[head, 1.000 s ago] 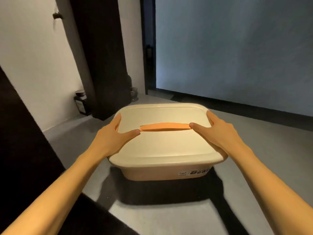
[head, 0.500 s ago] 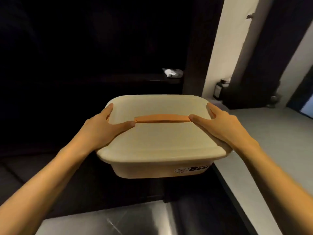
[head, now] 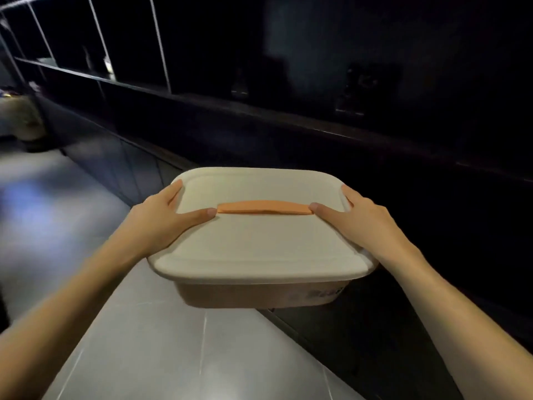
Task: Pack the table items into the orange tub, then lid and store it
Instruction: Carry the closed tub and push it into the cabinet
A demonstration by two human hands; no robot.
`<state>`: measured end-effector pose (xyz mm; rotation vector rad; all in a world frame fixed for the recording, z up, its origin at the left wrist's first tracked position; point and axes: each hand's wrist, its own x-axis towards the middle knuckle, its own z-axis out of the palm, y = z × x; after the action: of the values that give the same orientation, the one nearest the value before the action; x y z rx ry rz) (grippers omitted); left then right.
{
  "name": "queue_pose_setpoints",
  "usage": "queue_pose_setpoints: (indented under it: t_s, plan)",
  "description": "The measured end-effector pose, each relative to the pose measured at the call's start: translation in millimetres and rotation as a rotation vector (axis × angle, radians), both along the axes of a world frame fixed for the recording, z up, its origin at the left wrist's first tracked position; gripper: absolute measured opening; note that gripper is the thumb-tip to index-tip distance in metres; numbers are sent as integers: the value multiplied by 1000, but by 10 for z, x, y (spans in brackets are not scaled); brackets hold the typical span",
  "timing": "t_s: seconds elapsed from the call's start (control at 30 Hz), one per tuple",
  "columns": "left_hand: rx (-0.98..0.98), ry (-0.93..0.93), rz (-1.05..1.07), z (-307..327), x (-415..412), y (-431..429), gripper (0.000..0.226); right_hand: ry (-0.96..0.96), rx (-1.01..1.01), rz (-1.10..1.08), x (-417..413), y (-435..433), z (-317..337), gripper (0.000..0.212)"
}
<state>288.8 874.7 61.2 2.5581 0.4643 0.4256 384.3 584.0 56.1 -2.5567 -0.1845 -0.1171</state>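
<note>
Tub [head: 253, 294] at centre frame, carried in air above grey tiled floor [head: 184, 356]. Cream lid [head: 259, 241] seated on top; orange handle [head: 264, 207] lies flat across lid centre. Left hand [head: 161, 220] grasping left edge of tub, thumb on lid touching handle's left end. Right hand [head: 363, 223] grasping right edge, thumb touching handle's right end. Label on tub's front wall blurred, unreadable. Dark shelving [head: 202, 90] across upper frame; contents too dim to identify.
</note>
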Motion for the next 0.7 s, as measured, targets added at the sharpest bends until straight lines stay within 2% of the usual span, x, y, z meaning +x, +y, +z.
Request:
queue_pose_setpoints:
  t_s: [0.1, 0.33, 0.6, 0.7]
  plan:
    - [13, -22, 102, 2, 45, 781, 95, 12, 33, 101, 352, 905, -52, 101]
    - [-35, 17, 315, -119, 270, 2265, 91, -23, 21, 291, 1063, 2632, -109, 92]
    - [-108, -26, 501, -384, 867, 3828, 85, -46, -21, 454, 1995, 4526, -204, 89]
    - [-95, -80, 498, -380, 1169, 4411, 81, -47, -12, 478, 2374, 5271, -146, 90]
